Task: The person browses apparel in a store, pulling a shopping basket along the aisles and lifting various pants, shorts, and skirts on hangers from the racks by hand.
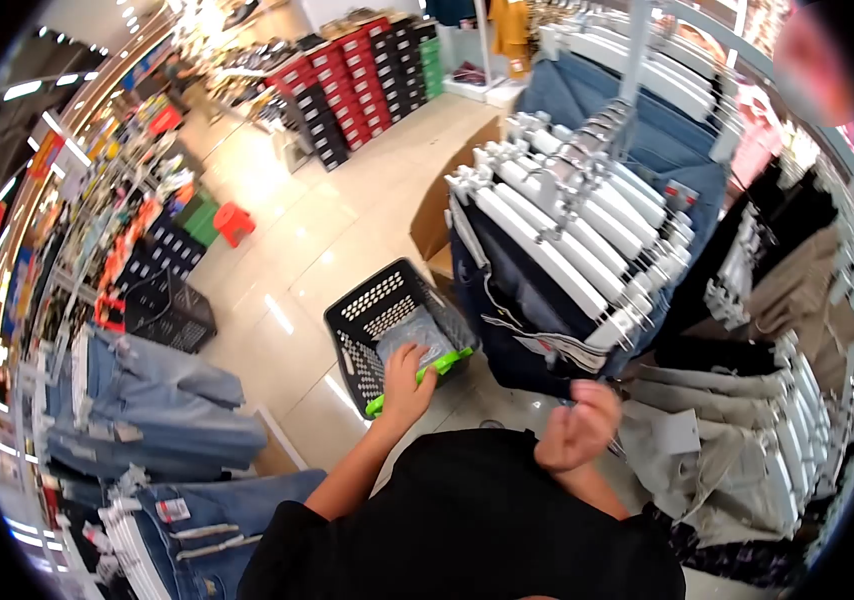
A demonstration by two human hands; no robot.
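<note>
My left hand is over the near side of a black shopping basket, its fingers stretched out and a little apart. The basket's bright green handle passes beneath this hand. Inside the basket lies a grey-blue item in clear plastic, partly covered by my fingers. My right hand is raised in front of my chest with the fingers curled together; anything pinched in them is hidden. Just beyond it hang dark blue jeans on white hangers.
Light trousers hang close on my right. Blue jeans on racks line the left. A cardboard box stands behind the hanging jeans. Farther off are a red stool, another black basket, stacked shoeboxes and a person.
</note>
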